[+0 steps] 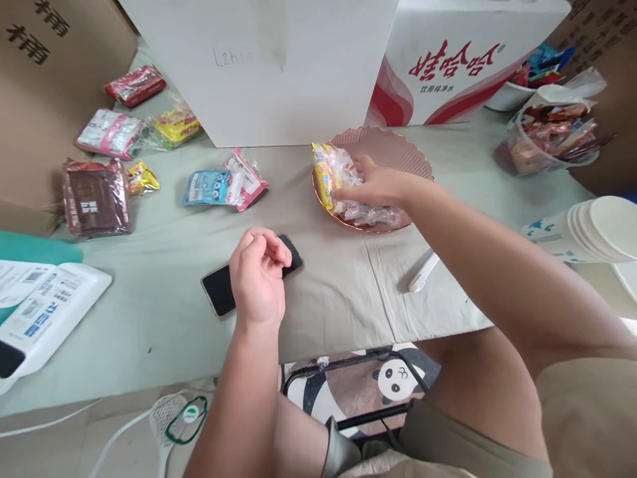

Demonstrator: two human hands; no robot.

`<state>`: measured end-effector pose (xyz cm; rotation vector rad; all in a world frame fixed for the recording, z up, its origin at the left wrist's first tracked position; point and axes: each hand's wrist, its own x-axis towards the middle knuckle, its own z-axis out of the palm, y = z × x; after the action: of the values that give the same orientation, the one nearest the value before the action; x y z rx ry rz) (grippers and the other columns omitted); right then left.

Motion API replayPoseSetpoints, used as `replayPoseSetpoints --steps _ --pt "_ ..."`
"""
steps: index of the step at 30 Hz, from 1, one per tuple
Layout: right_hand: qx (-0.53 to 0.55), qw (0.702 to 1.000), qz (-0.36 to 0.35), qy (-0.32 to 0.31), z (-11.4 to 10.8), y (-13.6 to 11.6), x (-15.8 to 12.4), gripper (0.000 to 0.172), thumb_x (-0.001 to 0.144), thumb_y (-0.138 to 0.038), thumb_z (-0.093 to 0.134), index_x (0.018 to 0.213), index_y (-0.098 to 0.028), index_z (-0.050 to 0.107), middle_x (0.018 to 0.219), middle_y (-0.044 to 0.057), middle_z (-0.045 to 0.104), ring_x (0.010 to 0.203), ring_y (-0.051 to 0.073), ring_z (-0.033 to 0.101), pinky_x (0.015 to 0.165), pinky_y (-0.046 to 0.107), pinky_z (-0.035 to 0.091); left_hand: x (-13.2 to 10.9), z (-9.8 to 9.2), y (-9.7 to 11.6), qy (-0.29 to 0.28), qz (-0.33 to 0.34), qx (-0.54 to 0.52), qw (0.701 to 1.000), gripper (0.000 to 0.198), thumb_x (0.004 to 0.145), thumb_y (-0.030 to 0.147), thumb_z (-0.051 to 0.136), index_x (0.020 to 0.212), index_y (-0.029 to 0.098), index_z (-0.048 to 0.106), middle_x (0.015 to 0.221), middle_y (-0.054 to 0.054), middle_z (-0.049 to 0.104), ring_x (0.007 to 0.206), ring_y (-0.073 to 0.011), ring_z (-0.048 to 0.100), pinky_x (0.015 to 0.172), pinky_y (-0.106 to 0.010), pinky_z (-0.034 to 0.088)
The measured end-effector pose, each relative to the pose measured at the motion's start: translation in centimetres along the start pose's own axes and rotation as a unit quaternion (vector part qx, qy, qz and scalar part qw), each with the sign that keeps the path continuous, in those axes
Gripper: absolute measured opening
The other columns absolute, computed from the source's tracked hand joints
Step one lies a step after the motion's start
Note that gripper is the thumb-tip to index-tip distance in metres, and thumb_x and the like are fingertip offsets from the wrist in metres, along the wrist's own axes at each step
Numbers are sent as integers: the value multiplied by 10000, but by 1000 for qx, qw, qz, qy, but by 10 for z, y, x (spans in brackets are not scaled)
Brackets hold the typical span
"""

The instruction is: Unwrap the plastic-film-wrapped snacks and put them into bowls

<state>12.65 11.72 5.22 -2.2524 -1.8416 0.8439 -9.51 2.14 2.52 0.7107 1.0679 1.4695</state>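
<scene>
My right hand reaches into a pink fluted plate, its fingers around a yellow snack packet and clear wrappers there. Above a black phone rests or hovers my left hand, fingers curled inward; nothing shows in it. Up and left of the phone lie a blue packet and a pink packet, overlapping.
Several snack packs, one brown, lie at the left near a white wipes pack. White boxes stand behind the plate. At the right are a filled tub, paper cups and a white stick-like object.
</scene>
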Motion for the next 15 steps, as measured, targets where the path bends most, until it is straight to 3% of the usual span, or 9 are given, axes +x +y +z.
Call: replayPoseSetpoints --steps 4,9,12,15 --pt "27 999 -9 -15 1 1 -2 1044 687 -577 878 1585 -241 464 1500 194 630 1210 395 673 960 513 547 1 -5 0 -13 -4 -13 1000 205 758 347 700 645 197 617 561 10 500 536 -109 482 540 -219 400" --pt "58 998 -15 -25 -2 7 -6 901 725 -449 874 1520 -205 528 1539 164 606 1286 336 643 1070 471 520 2 -6 -2 -29 -18 -6 999 202 764 358 692 669 198 614 568 12 492 538 -111 475 538 -215 397" --pt "76 997 -12 -23 0 7 -8 651 784 -391 831 1377 -203 639 1366 124 722 1229 323 672 1098 494 509 1 -1 -6 -54 -35 8 998 217 770 382 693 686 202 605 589 8 500 549 -117 478 538 -227 398" --pt "93 995 -3 -24 1 7 -10 365 818 -370 792 1145 -221 730 1181 92 783 1093 306 724 1011 476 563 -1 7 -11 -71 -42 9 997 224 797 388 679 696 202 607 606 6 510 557 -116 482 544 -231 394"
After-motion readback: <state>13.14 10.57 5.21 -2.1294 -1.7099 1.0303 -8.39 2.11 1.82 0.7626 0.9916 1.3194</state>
